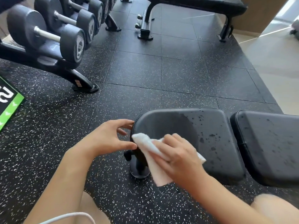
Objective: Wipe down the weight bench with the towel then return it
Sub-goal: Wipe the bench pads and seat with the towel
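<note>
Right grip (179, 152): my fingers lie over the towel (151, 148), pressing it onto the seat pad (210, 126) near its left end; part of the cloth hangs off the front edge. Left grip (110, 136): loosely open, fingertips touching the pad's rounded end.

Risk: droplets cover the right part of the seat and the back pad (271, 143); short strokes would leave them. The hanging flap could snag the knob (128, 155) below.

Containers: none in view.
</note>
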